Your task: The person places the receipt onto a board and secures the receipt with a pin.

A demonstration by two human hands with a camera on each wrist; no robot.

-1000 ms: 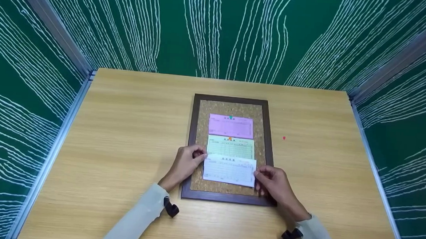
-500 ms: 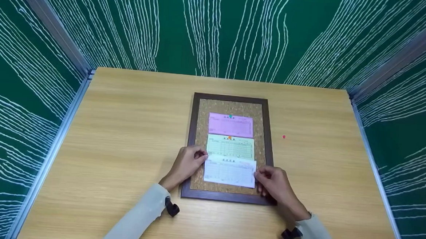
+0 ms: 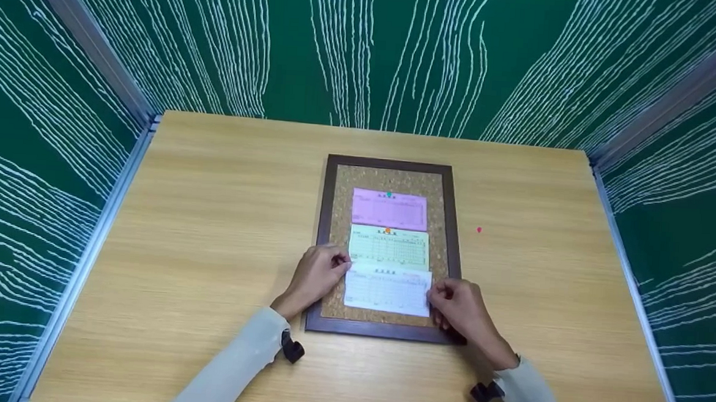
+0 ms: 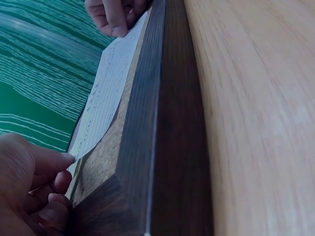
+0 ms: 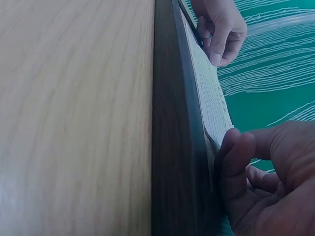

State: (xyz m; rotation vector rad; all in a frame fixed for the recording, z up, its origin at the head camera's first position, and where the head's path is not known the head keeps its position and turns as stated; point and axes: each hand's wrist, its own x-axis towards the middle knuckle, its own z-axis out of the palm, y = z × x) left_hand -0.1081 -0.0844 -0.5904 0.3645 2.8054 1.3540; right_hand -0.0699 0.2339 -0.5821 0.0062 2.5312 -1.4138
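A white printed form slip (image 3: pixel 387 291) lies over the lower part of a framed cork board (image 3: pixel 382 329). My left hand (image 3: pixel 318 274) pinches its upper left corner between thumb and finger, and my right hand (image 3: pixel 461 306) pinches its right edge. In the left wrist view the slip (image 4: pixel 109 88) bows slightly above the cork. Above it on the board is a green form slip (image 3: pixel 388 247) with an orange pushpin (image 3: pixel 387 231) at its top. Higher still, a purple form slip (image 3: pixel 389 209) carries a green pushpin (image 3: pixel 389 194).
One red pushpin (image 3: pixel 479 230) lies on the wooden table (image 3: pixel 223 206) to the right of the board. Green partitions (image 3: pixel 396 56) with white wavy lines enclose the back and sides of the table.
The white slip has shifted slightly down and right in both hands, uncovering more of the green slip's lower edge. Both hands keep their grip on it.
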